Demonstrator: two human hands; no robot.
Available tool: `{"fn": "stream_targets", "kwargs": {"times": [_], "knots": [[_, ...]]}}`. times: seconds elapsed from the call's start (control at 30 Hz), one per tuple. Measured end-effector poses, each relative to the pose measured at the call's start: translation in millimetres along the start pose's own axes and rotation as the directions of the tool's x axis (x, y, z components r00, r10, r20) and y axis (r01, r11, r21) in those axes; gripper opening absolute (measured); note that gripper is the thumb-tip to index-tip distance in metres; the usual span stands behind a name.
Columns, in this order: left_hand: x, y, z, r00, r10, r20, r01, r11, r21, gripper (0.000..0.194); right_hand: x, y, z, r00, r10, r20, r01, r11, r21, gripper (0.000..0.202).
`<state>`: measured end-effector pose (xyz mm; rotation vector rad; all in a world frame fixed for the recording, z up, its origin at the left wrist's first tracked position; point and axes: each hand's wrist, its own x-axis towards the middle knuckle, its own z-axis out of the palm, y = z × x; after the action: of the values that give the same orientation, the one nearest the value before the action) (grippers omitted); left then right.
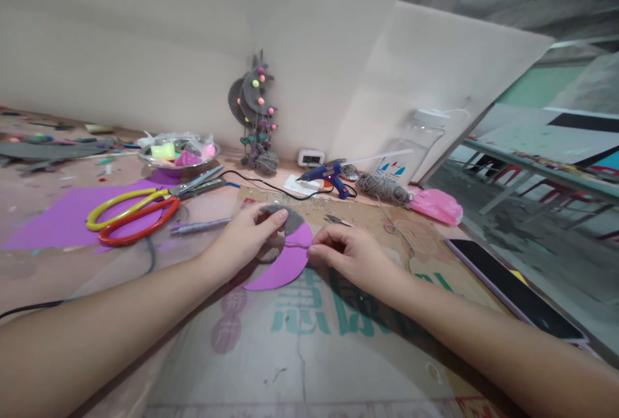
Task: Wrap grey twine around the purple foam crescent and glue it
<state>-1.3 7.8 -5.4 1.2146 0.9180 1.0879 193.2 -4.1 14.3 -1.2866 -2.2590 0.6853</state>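
Nearest, a wide part of the cardboard (232, 373) lies bare between the 2 arms, so there is open room on the near side of the moon. The purple and gray moon (278, 266) is over the middle of the cardboard, between the hands. The left hand (256, 231) grips its gray top end, thumb on top. The right hand (348, 250) has its fingers curled, with the thumb and pointing finger at the moon's right edge; I cannot tell if they pinch it. On the right, a dark phone (515, 289) lies by the table's edge and takes up room beside the right arm.

On the left, big scissors (138, 229) with 1 yellow and 1 red handle lie partly on a purple sheet (53, 221). A pen (200, 226) is near the left wrist, and the tip of a small metal tool (337, 219) shows just past the right hand.

Farther back, a blue glue gun (333, 176) with a black cord, gray yarn (382, 187) and a pink bag (438, 205) make a row. A full bowl (181, 171), a little clock (310, 158) and a clear jar (406, 153) stand behind. Gray moons with bright balls (256, 95) are by the wall (309, 37), which stops the way at the back.
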Motion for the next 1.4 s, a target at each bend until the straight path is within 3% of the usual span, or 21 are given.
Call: {"fn": "stream_targets", "kwargs": {"times": [0.1,0.2,0.33,0.47,0.67,0.83,0.9,0.97,1.07,1.17,1.27,1.4], "knots": [[0,0,0.3,1.0,0.015,-0.019,-0.015,1.0,0.024,0.024,-1,1,-4,0.993,-0.078,-0.083,0.066,0.988,-0.14,0.019],[0,0,1.5,0.999,0.01,-0.042,-0.009,1.0,0.025,0.023,0,5,-5,0.991,-0.101,-0.092,0.082,0.979,-0.188,0.023],[0,0,2.3,0.997,0.035,-0.066,-0.032,0.998,0.05,0.021,4,10,-4,0.981,-0.142,-0.13,0.117,0.976,-0.184,0.031],[0,-1,1.7,0.997,0.042,-0.065,-0.037,0.997,0.073,0.022,6,12,-4,0.975,-0.138,-0.172,0.121,0.987,-0.103,0.026],[0,-1,1.2,1.0,0.007,-0.019,-0.007,1.0,0.013,0.025,7,10,-1,0.991,-0.122,-0.063,0.122,0.993,0.003,0.015],[-1,-3,0.0,0.996,-0.042,0.075,0.046,0.998,-0.046,0.026,8,9,-3,0.998,-0.068,-0.011,0.069,0.997,0.019,0.024],[-1,-3,-0.1,0.996,-0.043,0.077,0.045,0.999,-0.023,0.024,11,9,-14,0.991,-0.128,0.026,0.129,0.991,-0.04,0.031],[0,-3,0.2,0.997,-0.04,0.064,0.04,0.999,-0.003,0.024,16,11,-32,0.984,-0.176,0.011,0.174,0.962,-0.208,0.036],[0,-3,1.2,0.997,-0.031,0.069,0.033,0.999,-0.027,0.025,27,23,-62,0.99,-0.081,-0.114,0.02,0.887,-0.462,0.04],[0,-5,1.8,0.996,-0.03,0.087,0.037,0.996,-0.08,0.026,42,45,-81,0.989,0.124,-0.083,-0.149,0.86,-0.487,0.034],[1,-6,1.9,0.996,-0.024,0.086,0.032,0.994,-0.101,0.028,59,69,-87,0.977,0.157,-0.146,-0.21,0.84,-0.499,0.021],[2,-6,1.5,0.997,-0.02,0.075,0.027,0.996,-0.087,0.029,85,92,-84,0.963,0.164,-0.213,-0.246,0.858,-0.451,0.033]]}}
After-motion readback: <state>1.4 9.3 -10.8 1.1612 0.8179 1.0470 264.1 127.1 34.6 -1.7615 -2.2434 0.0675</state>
